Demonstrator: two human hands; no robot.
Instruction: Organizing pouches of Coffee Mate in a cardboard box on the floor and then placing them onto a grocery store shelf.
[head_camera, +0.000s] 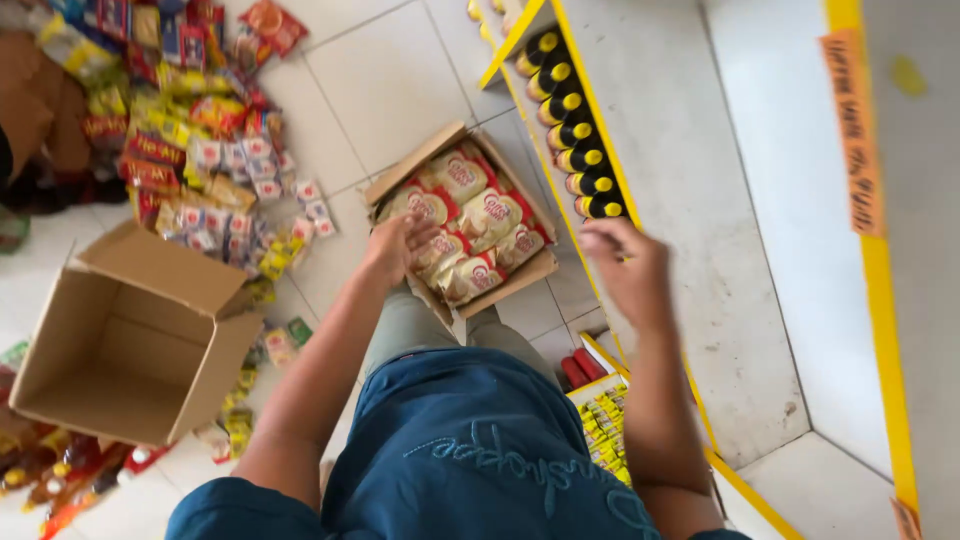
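The white tiled floor (400, 80) carries most of the things. The tall white shelf (700, 200) with yellow edges stands along its right side.

On the left side of the floor sits a big empty cardboard box (130, 340). It lies tipped with its flaps open, so it is easy to see that nothing is inside. There is one of these.

Behind it, toward the top left corner, lies a heap of small snack packets (200, 150) in red, yellow and white. They are too many and too mixed to count.

In the middle of the floor, just beside the shelf, is a smaller open box (430, 160). It is packed with cream and red bags (490, 215). About seven show, laid flat and overlapping so they fit.

On a low ledge of the shelf stand dark bottles with yellow caps (575, 130). Seven show, upright in one neat row along the front edge, caps facing out.

The left hand (400, 245) reaches down into the smaller box. Its fingers are curled on one bag at the near edge, but the grip is too blurred to be sure.

The right hand (625, 265) hangs loose and holds nothing, near the last bottle in the row.
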